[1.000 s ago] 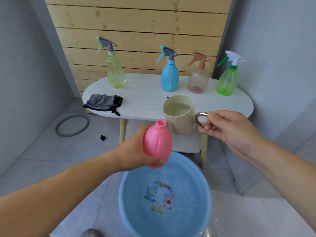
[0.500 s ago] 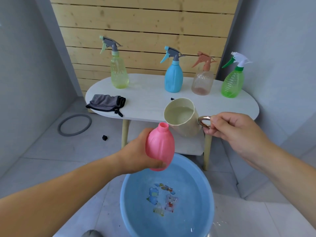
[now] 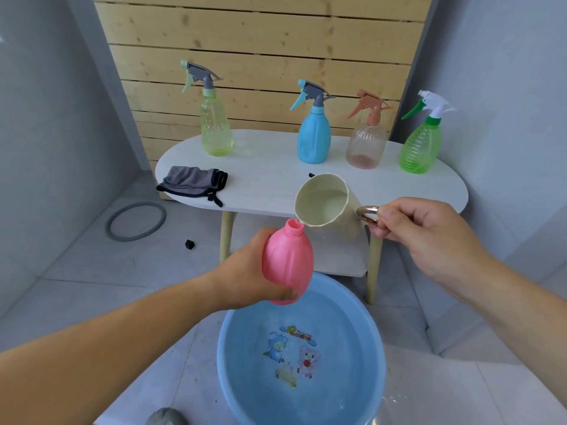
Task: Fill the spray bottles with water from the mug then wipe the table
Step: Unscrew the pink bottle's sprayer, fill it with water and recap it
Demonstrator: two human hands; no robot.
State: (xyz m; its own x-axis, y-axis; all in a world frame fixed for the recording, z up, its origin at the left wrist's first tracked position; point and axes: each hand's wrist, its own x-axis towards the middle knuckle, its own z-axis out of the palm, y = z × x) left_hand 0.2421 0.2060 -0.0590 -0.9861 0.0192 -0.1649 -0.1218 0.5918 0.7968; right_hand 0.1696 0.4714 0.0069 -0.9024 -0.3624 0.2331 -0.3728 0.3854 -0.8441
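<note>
- L hand (image 3: 245,271): fingers and thumb wrapped round the lower body of the pink bottle (image 3: 288,262). It is held off the table, just above the far rim of the blue basin (image 3: 337,348).
- Pink bottle: no spray head, neck open, tilted slightly to the right, toward the mug.
- R hand (image 3: 429,237): fingers curled, pinching the metal handle (image 3: 368,214) of the beige mug (image 3: 328,210).
- Mug: in the air in front of the table edge, tipped left with its lip just beside the pink bottle's neck. Cannot tell if they touch. Water visible inside.
- Basin: on the floor below both hands, holds water, cartoon print on the bottom.
- White oval table (image 3: 270,179): four capped spray bottles upright along the back, spaced apart. L to R: yellow-green bottle (image 3: 214,130), blue bottle (image 3: 313,136), clear brown-tinted bottle (image 3: 366,142), green bottle (image 3: 422,145).
- Grey cloth (image 3: 191,182): crumpled at the table's front-left edge, apart from the bottles.
- Floor, left of table: grey ring (image 3: 136,220) and a small black item (image 3: 190,243), type unclear.
- Wood-slat panel (image 3: 260,35) behind the table.
</note>
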